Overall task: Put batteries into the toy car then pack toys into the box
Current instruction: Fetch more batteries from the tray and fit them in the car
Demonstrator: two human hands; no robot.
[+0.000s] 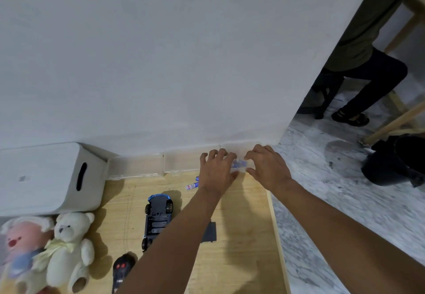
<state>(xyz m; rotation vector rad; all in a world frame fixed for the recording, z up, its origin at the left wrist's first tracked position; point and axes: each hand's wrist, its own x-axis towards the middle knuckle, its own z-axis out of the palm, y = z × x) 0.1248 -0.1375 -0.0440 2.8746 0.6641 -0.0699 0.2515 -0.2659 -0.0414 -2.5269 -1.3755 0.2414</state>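
Head view, toy car upturned, lengthwise toward wall

Soft, even indoor light throws faint shadows; edges bend with wide-angle distortion, and the picture is slightly blurred.

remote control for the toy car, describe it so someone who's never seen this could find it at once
Start at the light wooden board on the floor and go to its near edge, beside the white teddy bear. The remote control lies there, just nearer than the upturned blue toy car; unlike the car, it is a black handset with two red buttons.
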